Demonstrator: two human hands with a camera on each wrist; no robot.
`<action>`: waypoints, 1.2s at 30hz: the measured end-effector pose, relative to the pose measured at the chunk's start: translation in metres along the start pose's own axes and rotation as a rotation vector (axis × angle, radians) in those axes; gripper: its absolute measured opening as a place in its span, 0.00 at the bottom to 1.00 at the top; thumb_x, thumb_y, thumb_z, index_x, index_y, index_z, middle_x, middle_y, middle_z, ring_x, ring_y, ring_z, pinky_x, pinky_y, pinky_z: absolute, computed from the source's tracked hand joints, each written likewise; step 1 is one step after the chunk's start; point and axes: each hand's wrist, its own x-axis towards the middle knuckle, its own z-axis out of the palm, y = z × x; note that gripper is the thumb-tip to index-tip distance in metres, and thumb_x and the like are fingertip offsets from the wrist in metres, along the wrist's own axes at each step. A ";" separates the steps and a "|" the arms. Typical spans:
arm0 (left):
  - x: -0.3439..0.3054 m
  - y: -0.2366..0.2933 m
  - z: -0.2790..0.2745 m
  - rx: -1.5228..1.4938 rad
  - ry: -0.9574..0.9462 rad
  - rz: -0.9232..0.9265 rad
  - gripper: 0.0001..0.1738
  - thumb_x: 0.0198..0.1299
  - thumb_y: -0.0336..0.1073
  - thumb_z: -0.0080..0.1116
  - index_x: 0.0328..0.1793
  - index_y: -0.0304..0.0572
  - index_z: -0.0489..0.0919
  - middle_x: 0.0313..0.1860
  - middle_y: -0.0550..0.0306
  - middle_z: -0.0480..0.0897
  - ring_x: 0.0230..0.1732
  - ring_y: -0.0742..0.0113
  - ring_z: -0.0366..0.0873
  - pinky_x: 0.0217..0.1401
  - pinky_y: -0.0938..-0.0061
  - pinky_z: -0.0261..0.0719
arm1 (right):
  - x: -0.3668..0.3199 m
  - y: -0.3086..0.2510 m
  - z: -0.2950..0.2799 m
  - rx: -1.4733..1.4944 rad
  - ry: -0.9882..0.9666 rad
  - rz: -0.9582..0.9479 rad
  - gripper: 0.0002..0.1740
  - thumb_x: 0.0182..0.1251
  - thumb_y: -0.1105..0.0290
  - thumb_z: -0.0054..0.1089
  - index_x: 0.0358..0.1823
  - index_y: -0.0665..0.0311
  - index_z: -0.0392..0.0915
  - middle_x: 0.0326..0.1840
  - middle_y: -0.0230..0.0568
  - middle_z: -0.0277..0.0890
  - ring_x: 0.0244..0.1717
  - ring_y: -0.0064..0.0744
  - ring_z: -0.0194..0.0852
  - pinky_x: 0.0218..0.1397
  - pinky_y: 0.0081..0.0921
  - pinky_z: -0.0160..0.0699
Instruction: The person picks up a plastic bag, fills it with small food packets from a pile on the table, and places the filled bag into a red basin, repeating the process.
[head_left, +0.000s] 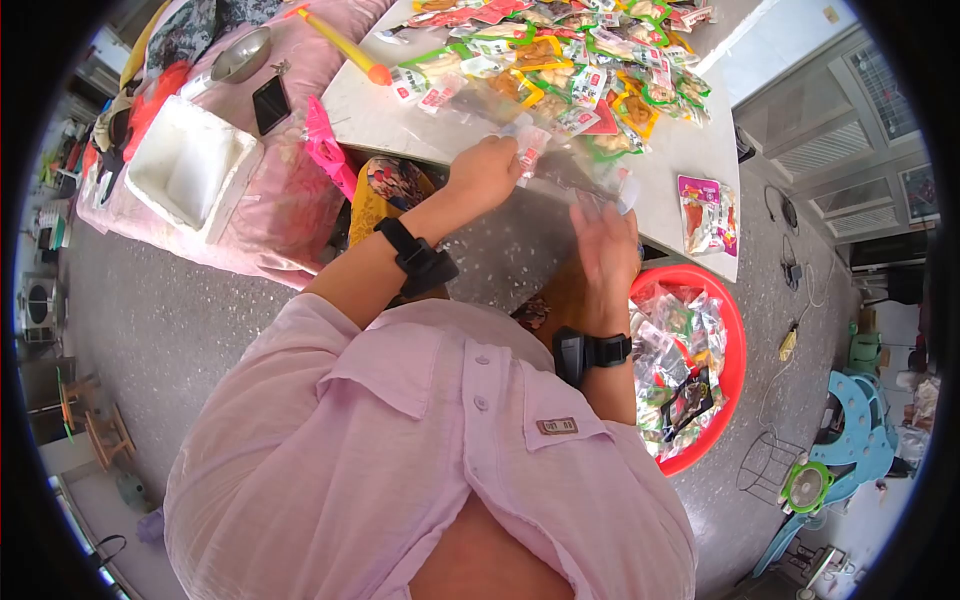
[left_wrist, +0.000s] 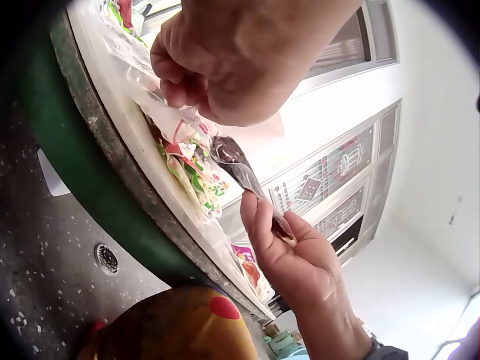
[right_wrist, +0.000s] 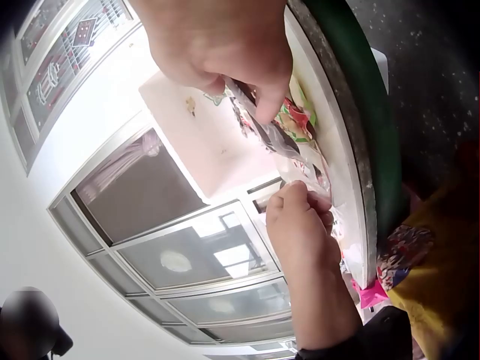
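Over the table's front edge, a clear plastic packet [head_left: 575, 172] with dark contents stretches between the two hands. My left hand [head_left: 485, 172] pinches its left end, beside a white-and-red printed piece [head_left: 533, 150]. At the other end, my right hand [head_left: 605, 240] holds the packet between thumb and fingers, palm turned up. The left wrist view shows the dark packet [left_wrist: 236, 161] running down into the right hand [left_wrist: 296, 262]. Behind the hands lies a heap of colourful snack packets [head_left: 560, 75]. Part of the packet is hidden by the fingers.
A red basin [head_left: 738, 340] full of packets stands to the right, below the table [head_left: 715, 155]. One purple-edged packet [head_left: 708, 215] lies on the right corner. Left, a pink-covered surface [head_left: 310, 75] bears a white foam box [head_left: 235, 150], a phone [head_left: 271, 104] and a metal bowl [head_left: 242, 55].
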 end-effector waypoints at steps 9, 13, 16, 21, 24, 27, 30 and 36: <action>-0.001 0.004 -0.005 0.041 0.089 0.073 0.07 0.51 0.35 0.43 0.30 0.39 0.68 0.27 0.46 0.73 0.30 0.47 0.71 0.30 0.59 0.69 | 0.038 0.047 -0.003 0.208 -0.002 0.186 0.14 0.60 0.76 0.39 0.48 0.61 0.60 0.45 0.40 0.66 0.45 0.36 0.67 0.45 0.39 0.69; -0.005 0.005 -0.005 0.050 0.068 0.061 0.05 0.47 0.33 0.45 0.28 0.39 0.69 0.26 0.48 0.74 0.29 0.48 0.72 0.28 0.59 0.70 | 0.025 0.050 0.019 -0.157 -0.027 0.286 0.15 0.61 0.70 0.43 0.49 0.60 0.58 0.46 0.38 0.65 0.46 0.34 0.64 0.43 0.37 0.67; -0.010 0.002 -0.007 0.028 0.052 0.075 0.05 0.46 0.33 0.45 0.29 0.40 0.69 0.26 0.48 0.74 0.29 0.49 0.73 0.29 0.59 0.70 | 0.031 0.038 0.006 -0.484 0.081 0.275 0.13 0.60 0.65 0.46 0.45 0.59 0.62 0.34 0.33 0.67 0.35 0.26 0.69 0.30 0.24 0.69; -0.013 0.002 -0.004 -0.015 0.050 0.083 0.06 0.51 0.35 0.43 0.29 0.40 0.68 0.25 0.47 0.73 0.29 0.47 0.72 0.30 0.59 0.70 | 0.030 0.029 0.018 -0.500 0.045 0.206 0.06 0.60 0.68 0.44 0.36 0.60 0.68 0.25 0.28 0.67 0.24 0.20 0.68 0.19 0.15 0.67; -0.012 0.003 -0.008 -0.031 0.058 0.104 0.06 0.50 0.35 0.44 0.29 0.40 0.68 0.25 0.47 0.73 0.29 0.48 0.72 0.30 0.59 0.70 | 0.038 0.040 0.024 -0.423 -0.003 0.194 0.05 0.60 0.70 0.43 0.35 0.61 0.68 0.25 0.28 0.67 0.24 0.21 0.68 0.19 0.17 0.68; -0.012 0.001 -0.005 -0.013 0.034 0.092 0.07 0.50 0.35 0.44 0.29 0.40 0.68 0.25 0.47 0.73 0.30 0.48 0.72 0.29 0.59 0.70 | 0.039 0.060 0.041 -0.513 -0.076 0.169 0.06 0.60 0.71 0.43 0.35 0.62 0.68 0.26 0.29 0.68 0.25 0.21 0.69 0.20 0.18 0.69; -0.012 -0.006 -0.002 0.002 0.015 0.077 0.07 0.50 0.35 0.43 0.28 0.40 0.68 0.26 0.48 0.72 0.30 0.49 0.72 0.29 0.59 0.70 | 0.048 0.073 0.031 -0.645 -0.251 0.145 0.05 0.58 0.71 0.43 0.31 0.64 0.68 0.24 0.32 0.68 0.23 0.21 0.68 0.19 0.17 0.67; -0.014 -0.009 -0.007 -0.043 -0.094 0.069 0.08 0.50 0.36 0.42 0.27 0.40 0.69 0.26 0.49 0.73 0.33 0.50 0.71 0.34 0.60 0.68 | 0.059 0.067 0.039 -0.800 -0.124 0.354 0.05 0.56 0.71 0.43 0.28 0.64 0.68 0.17 0.33 0.66 0.13 0.22 0.62 0.12 0.15 0.58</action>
